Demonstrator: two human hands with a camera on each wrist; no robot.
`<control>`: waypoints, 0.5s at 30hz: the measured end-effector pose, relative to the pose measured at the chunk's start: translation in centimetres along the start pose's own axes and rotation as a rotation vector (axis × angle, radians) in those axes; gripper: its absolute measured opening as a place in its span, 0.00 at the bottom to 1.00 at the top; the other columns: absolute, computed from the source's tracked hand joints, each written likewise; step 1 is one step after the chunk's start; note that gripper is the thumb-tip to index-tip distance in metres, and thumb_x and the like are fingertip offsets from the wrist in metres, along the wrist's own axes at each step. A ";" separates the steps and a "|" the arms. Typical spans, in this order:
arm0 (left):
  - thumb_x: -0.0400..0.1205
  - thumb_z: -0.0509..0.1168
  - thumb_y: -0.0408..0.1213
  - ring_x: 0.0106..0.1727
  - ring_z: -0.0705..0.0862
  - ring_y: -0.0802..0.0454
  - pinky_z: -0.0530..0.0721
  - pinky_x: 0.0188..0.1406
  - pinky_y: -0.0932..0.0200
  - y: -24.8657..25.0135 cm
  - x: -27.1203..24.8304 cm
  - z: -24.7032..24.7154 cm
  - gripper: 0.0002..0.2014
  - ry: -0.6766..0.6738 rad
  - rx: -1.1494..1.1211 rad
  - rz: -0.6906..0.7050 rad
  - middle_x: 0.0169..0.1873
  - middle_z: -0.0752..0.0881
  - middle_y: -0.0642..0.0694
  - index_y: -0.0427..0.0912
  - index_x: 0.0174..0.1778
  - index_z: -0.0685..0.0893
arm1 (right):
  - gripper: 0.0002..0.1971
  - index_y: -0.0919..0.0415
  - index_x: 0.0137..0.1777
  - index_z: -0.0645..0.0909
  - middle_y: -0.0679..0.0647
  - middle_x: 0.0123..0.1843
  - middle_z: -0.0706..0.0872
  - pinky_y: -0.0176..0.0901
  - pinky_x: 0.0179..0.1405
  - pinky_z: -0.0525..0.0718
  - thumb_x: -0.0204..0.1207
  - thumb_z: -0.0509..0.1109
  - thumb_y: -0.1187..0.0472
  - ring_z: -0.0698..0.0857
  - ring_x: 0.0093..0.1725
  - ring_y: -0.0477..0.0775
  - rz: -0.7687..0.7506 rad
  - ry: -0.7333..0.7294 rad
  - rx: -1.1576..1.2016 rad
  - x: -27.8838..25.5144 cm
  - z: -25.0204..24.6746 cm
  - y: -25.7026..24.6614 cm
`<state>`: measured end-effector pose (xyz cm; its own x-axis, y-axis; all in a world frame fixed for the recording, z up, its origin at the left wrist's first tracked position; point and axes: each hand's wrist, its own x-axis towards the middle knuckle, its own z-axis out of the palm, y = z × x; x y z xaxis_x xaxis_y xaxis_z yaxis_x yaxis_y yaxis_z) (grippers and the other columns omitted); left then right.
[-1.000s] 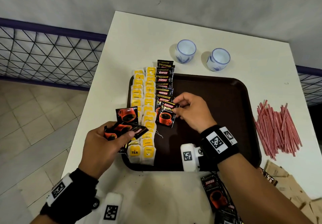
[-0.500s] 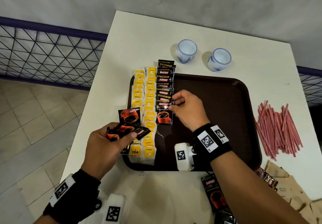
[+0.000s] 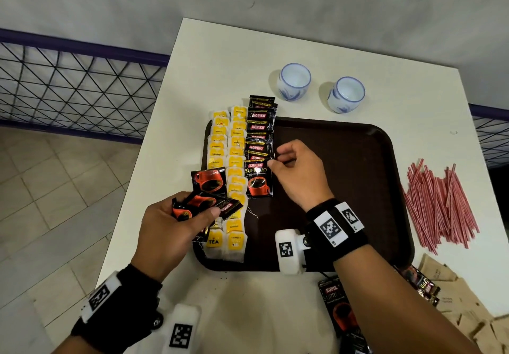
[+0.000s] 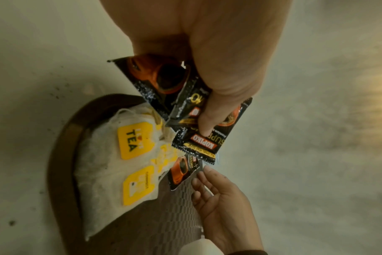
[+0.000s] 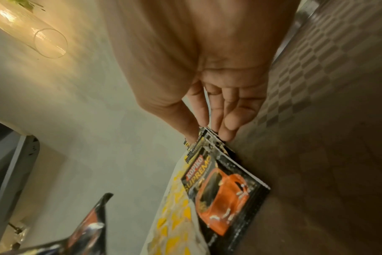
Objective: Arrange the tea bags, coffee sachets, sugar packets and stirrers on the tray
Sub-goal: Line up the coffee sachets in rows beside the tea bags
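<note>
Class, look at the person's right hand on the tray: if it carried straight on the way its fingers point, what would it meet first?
The right hand points left, fingertips at the top coffee sachet. It would likely meet that sachet row first, then the tea bags beside it; height is unclear.

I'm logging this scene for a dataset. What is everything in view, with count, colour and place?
tray: one, dark brown, table centre
tea bags: two overlapping columns, white with yellow tags, tray's left side
coffee sachets in row: one overlapping column, black and red, right of the tea bags
loose coffee sachets: a few, black, table near the right forearm
stirrers: a pile, red-and-white, table right of the tray
paper packets: several, brown, table's near right corner
cups: two, white and blue, table beyond the tray
table: one, white
left hand: holds several black sachets
right hand: pinches the nearest row sachet's top corner
</note>
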<state>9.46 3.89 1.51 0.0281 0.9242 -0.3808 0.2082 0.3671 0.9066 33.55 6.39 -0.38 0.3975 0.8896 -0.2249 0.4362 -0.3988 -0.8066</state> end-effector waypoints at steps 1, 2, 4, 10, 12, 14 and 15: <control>0.72 0.80 0.30 0.36 0.92 0.56 0.86 0.35 0.69 0.2 0.1 0.1 0.09 -0.008 -0.014 -0.003 0.35 0.93 0.51 0.47 0.43 0.93 | 0.09 0.53 0.54 0.82 0.44 0.46 0.84 0.21 0.39 0.78 0.76 0.77 0.60 0.83 0.42 0.39 -0.014 -0.001 0.019 -0.2 -0.2 -0.2; 0.71 0.81 0.30 0.36 0.92 0.55 0.85 0.34 0.70 0.4 0.3 0.3 0.09 -0.020 -0.020 -0.008 0.35 0.93 0.49 0.46 0.43 0.93 | 0.08 0.52 0.53 0.82 0.45 0.46 0.85 0.23 0.41 0.79 0.76 0.77 0.60 0.84 0.43 0.40 -0.027 -0.022 0.049 -0.5 -0.3 -0.4; 0.71 0.81 0.31 0.35 0.92 0.54 0.84 0.32 0.69 1.0 0.6 0.8 0.09 -0.067 -0.001 -0.008 0.34 0.93 0.48 0.44 0.44 0.93 | 0.09 0.50 0.53 0.84 0.47 0.47 0.88 0.36 0.42 0.82 0.76 0.77 0.61 0.88 0.45 0.50 -0.037 -0.123 0.144 -1.2 -0.5 -0.8; 0.72 0.82 0.37 0.34 0.89 0.59 0.83 0.34 0.70 2.3 1.7 2.0 0.09 -0.318 0.401 0.206 0.34 0.91 0.58 0.54 0.44 0.91 | 0.29 0.45 0.74 0.79 0.45 0.61 0.84 0.28 0.44 0.79 0.74 0.78 0.66 0.84 0.45 0.48 -0.272 -0.380 0.158 -2.6 -2.4 -2.0; 0.73 0.81 0.37 0.38 0.88 0.61 0.83 0.37 0.69 2.9 1.9 2.4 0.09 -0.368 0.506 0.319 0.35 0.91 0.58 0.54 0.44 0.92 | 0.31 0.47 0.73 0.80 0.42 0.62 0.83 0.24 0.52 0.78 0.74 0.76 0.72 0.83 0.52 0.35 -0.365 -0.479 0.055 -2.7 -2.7 -2.4; 0.73 0.80 0.37 0.38 0.88 0.61 0.84 0.38 0.64 3.7 2.1 2.9 0.08 -0.400 0.544 0.389 0.36 0.91 0.57 0.52 0.45 0.92 | 0.24 0.50 0.65 0.86 0.43 0.60 0.87 0.31 0.65 0.79 0.74 0.74 0.74 0.85 0.60 0.36 -0.347 -0.511 0.012 -2.7 -2.7 -2.2; 0.74 0.80 0.37 0.39 0.88 0.60 0.84 0.39 0.63 4.1 2.2 3.1 0.08 -0.407 0.548 0.409 0.36 0.91 0.56 0.52 0.46 0.92 | 0.20 0.51 0.59 0.88 0.44 0.56 0.89 0.37 0.64 0.81 0.74 0.73 0.75 0.87 0.58 0.39 -0.334 -0.489 0.022 -2.7 -2.6 -2.1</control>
<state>13.36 7.13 3.85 0.5391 0.8249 -0.1698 0.5527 -0.1944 0.8104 33.70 4.26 3.34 -0.1788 0.9676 -0.1785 0.4546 -0.0796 -0.8871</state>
